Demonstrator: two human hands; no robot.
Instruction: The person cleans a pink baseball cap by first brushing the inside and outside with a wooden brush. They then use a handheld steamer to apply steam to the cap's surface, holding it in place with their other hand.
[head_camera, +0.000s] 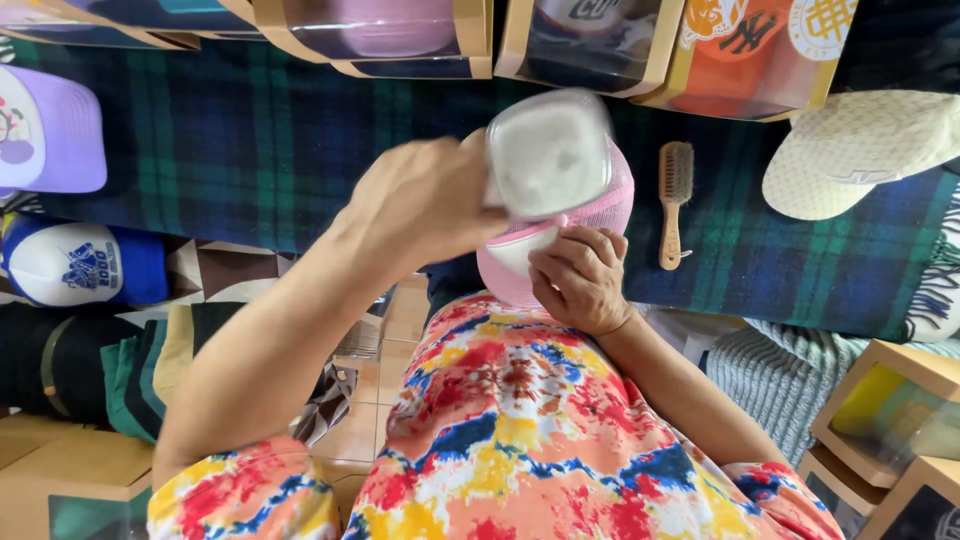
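Left hand (420, 205), fingers curled, gripping clear box (548, 152) at frame centre. Right hand (580, 278), fingers pressed together, pinching pink cap (600, 215). Brush (675, 200) lying right of cap on plaid blanket (250, 140).

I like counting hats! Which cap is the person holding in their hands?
The pink mesh cap, gripped by the right hand. The purple cap, blue-and-white cap and cream cap lie apart on the plaid blanket.

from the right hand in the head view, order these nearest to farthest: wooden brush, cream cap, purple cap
1. Wooden brush, just right of the right hand on the plaid blanket.
2. Cream cap, farther right.
3. Purple cap, far left edge.
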